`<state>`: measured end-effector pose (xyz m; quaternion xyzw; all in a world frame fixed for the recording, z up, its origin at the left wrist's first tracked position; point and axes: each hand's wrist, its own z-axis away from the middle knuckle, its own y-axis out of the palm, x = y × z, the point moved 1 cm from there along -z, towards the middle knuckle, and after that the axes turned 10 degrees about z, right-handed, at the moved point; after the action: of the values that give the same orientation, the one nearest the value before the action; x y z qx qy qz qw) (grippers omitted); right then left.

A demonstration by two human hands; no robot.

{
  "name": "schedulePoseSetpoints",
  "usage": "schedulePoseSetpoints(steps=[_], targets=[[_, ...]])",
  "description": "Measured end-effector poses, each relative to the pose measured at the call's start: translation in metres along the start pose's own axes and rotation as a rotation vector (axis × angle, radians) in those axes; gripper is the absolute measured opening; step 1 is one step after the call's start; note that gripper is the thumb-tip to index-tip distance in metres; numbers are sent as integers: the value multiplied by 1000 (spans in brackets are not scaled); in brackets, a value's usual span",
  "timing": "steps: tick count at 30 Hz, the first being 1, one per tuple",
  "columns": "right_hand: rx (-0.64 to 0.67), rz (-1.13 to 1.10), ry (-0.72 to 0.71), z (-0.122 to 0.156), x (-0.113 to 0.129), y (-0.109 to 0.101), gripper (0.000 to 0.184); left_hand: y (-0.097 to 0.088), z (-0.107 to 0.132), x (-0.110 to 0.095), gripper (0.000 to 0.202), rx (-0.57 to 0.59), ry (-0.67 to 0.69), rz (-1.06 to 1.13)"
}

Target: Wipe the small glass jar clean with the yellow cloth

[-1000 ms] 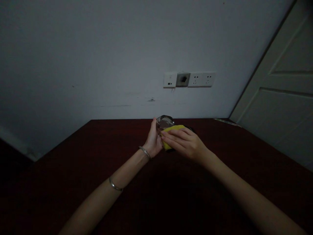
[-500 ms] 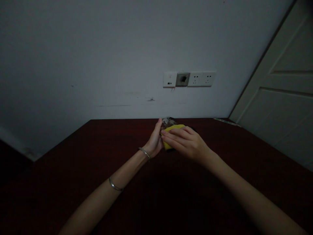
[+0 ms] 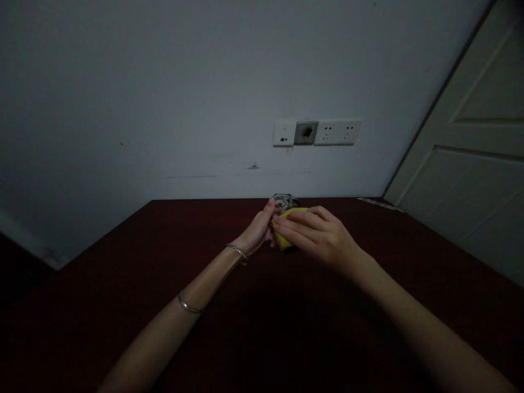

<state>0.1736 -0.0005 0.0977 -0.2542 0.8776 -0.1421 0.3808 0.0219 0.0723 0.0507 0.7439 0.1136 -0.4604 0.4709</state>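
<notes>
Near the far edge of the dark red table (image 3: 196,229), my two hands meet around a small glossy, clear-and-grey patterned object (image 3: 285,201) that looks like glass. My left hand (image 3: 258,226) grips it from the left, thumb up along its side; its other fingers are partly hidden. Fingers together, my right hand (image 3: 321,234) presses a yellow cloth (image 3: 283,238) with a dark lower edge against the near side of that object. Most of the glossy object's lower part is covered by the cloth and the hands.
A pale wall (image 3: 184,98) rises straight behind the table. On it is a row of switches and sockets (image 3: 317,133). At the right stands a panelled door (image 3: 470,147). A thin patterned strip (image 3: 380,204) lies along the table's back right edge. The light is dim.
My left hand has turned slightly and its wrist has shifted a little left. More of the glossy object's patterned top shows. My right hand with the yellow cloth has barely moved.
</notes>
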Motion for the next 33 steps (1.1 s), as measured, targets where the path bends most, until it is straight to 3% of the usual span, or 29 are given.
schedulePoseSetpoints(steps=[6,12,20,25,33], targets=[[-1,34,10,1,-2,-2,25,-8,-1,-4,37,-2,69,-169],[-7,22,36,3,-5,-3,33,-12,0,-11,33,17,118,-285],[-41,4,88,7,-15,-9,47,-10,5,-15,48,24,167,-470],[-66,-32,119,13,-19,-5,51,-9,5,-12,54,21,165,-469],[-47,-160,274,19,-26,-1,34,-8,8,-14,56,60,130,-267]])
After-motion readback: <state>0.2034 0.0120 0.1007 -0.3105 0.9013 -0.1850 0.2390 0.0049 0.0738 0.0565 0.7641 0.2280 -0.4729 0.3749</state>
